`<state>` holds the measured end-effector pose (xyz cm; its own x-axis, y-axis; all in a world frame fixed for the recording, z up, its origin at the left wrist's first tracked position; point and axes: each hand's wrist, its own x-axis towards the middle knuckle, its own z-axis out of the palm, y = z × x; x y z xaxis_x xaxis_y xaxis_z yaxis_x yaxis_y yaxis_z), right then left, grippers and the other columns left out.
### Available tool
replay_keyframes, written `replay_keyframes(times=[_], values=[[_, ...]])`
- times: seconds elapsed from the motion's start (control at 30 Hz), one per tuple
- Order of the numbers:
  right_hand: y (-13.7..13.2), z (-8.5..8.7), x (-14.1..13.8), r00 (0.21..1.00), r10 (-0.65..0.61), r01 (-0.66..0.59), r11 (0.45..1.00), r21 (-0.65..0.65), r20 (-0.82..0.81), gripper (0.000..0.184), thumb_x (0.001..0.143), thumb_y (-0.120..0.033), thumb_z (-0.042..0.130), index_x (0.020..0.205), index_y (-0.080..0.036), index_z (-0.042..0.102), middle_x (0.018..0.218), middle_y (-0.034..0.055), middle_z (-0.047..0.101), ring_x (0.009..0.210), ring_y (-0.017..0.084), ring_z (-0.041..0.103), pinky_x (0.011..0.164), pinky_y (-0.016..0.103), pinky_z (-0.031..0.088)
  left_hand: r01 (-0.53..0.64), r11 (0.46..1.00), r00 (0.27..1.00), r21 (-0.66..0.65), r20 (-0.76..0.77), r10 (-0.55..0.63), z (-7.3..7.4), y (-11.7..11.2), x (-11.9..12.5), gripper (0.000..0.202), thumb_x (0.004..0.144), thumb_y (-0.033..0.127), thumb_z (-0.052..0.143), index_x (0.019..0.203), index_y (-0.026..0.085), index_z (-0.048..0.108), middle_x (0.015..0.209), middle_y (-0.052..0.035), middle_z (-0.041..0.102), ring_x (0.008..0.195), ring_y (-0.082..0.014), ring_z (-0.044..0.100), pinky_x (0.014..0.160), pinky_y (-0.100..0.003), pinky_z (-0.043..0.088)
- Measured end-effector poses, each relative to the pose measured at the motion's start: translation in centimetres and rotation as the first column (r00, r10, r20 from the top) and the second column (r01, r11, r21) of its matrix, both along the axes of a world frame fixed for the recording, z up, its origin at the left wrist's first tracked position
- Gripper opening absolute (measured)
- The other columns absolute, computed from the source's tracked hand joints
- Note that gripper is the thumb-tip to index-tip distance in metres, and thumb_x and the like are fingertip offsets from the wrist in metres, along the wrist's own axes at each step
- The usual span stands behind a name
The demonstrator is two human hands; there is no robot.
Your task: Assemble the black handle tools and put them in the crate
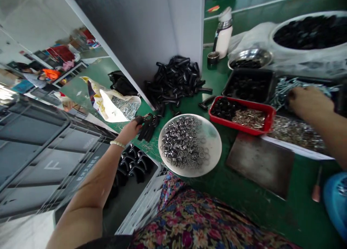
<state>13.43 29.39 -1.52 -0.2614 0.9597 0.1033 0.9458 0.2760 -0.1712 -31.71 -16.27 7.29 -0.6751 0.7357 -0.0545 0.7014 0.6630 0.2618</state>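
Note:
My left hand [130, 130] is closed round a black part with a metal end [148, 116], mostly hidden by the fingers. It is at the table's left edge, beside several black tubular pieces [148, 130]. My right hand [310, 101] reaches over a tray of long silver screws [284, 88], its fingers bent downward; what they pinch, if anything, is hidden. Between my hands sits a round white plate [214, 144] heaped with metal rings [184, 142]. A red tray [245, 128] holds black pieces and small copper-coloured pins [251, 118].
Black elbow-shaped pieces [179, 77] lie piled against a grey panel [179, 21]. A metal plate [260, 162] and a screwdriver [316, 191] lie in front. A bottle [223, 35] stands behind. Below left, a crate [143, 205] holds black parts. Blue stool or tub [334, 205] is right.

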Motion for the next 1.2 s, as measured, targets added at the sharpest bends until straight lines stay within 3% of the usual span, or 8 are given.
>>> replay_keyframes(times=[0.27,0.43,0.5,0.6,0.73,0.83,0.97,1.2], values=[[-3.1,3.1,-0.5,0.998,-0.003,0.005,0.999,0.032,-0.062,0.044,0.096,-0.03,0.039,0.111,0.004,0.061,0.115,0.0325,0.058,0.11,0.03,0.058,0.071,0.041,0.034,0.171,0.956,0.982,-0.237,-0.042,-0.186,-2.8,0.4,-2.5,0.047,0.09,0.029,0.041,0.132,0.011,0.049,0.125,-0.016,0.059,0.107,-0.0263,0.06,0.095,-0.035,0.044],[-5.5,6.2,0.0,0.959,-0.023,0.068,0.986,0.153,-0.281,0.038,0.095,-0.031,0.045,0.119,-0.003,0.056,0.102,0.0207,0.066,0.094,0.024,0.063,0.072,0.034,0.039,0.18,0.972,0.934,-0.148,-0.285,-0.217,0.2,3.1,-1.3,0.045,0.083,0.038,0.054,0.121,0.014,0.058,0.121,-0.0169,0.059,0.11,-0.0349,0.058,0.094,-0.046,0.046],[-7.5,7.3,-0.1,0.879,0.04,0.049,0.984,0.173,-0.476,0.029,0.089,-0.029,0.055,0.11,-0.009,0.06,0.092,0.0134,0.067,0.082,0.022,0.063,0.071,0.033,0.042,0.347,0.937,0.879,0.045,-0.363,-0.308,2.4,7.7,2.8,0.045,0.088,0.042,0.048,0.123,0.014,0.056,0.118,-0.0159,0.061,0.113,-0.0327,0.057,0.1,-0.044,0.042],[-12.6,8.2,-0.7,0.727,0.18,-0.074,0.98,0.185,-0.663,0.014,0.08,-0.03,0.065,0.087,-0.018,0.064,0.08,0.0045,0.063,0.072,0.018,0.058,0.067,0.031,0.045,0.654,0.741,0.755,0.151,-0.181,-0.63,4.0,18.5,11.7,0.034,0.093,0.036,0.046,0.116,0.016,0.06,0.113,-0.0105,0.066,0.106,-0.0227,0.061,0.098,-0.033,0.044],[-21.3,7.5,0.3,0.556,0.125,-0.178,0.984,0.029,-0.822,0.017,0.082,-0.039,0.063,0.086,-0.022,0.061,0.072,0.0007,0.06,0.065,0.015,0.056,0.061,0.029,0.045,0.74,0.67,0.671,0.066,0.0,-0.741,1.6,33.0,21.6,0.026,0.091,0.026,0.052,0.111,0.013,0.062,0.112,-0.0118,0.067,0.108,-0.021,0.06,0.098,-0.031,0.042],[-26.7,5.9,3.2,0.537,-0.004,-0.119,0.99,-0.08,-0.843,0.016,0.082,-0.038,0.063,0.089,-0.024,0.06,0.074,0.0007,0.061,0.066,0.016,0.058,0.06,0.028,0.047,0.735,0.678,0.676,0.022,0.063,-0.735,-1.1,38.3,25.3,0.024,0.088,0.021,0.058,0.108,0.009,0.063,0.114,-0.0155,0.065,0.111,-0.0222,0.059,0.099,-0.034,0.043],[-30.3,4.2,7.1,0.557,-0.101,0.021,0.994,-0.108,-0.825,0.017,0.082,-0.037,0.064,0.092,-0.024,0.061,0.077,0.0023,0.064,0.066,0.016,0.059,0.059,0.028,0.047,0.716,0.698,0.693,-0.006,0.132,-0.709,-2.7,39.5,25.9,0.03,0.088,0.029,0.06,0.112,0.01,0.06,0.116,-0.0141,0.061,0.106,-0.0234,0.06,0.092,-0.043,0.05],[-29.2,4.5,6.8,0.461,-0.005,0.096,0.994,0.044,-0.887,0.015,0.083,-0.035,0.064,0.094,-0.024,0.061,0.083,0.0032,0.065,0.074,0.018,0.061,0.068,0.032,0.051,0.645,0.724,0.676,0.245,0.259,-0.69,0.4,34.0,26.7,0.029,0.094,0.012,0.042,0.119,0.011,0.056,0.117,-0.0152,0.064,0.102,-0.018,0.065,0.094,-0.034,0.049]])
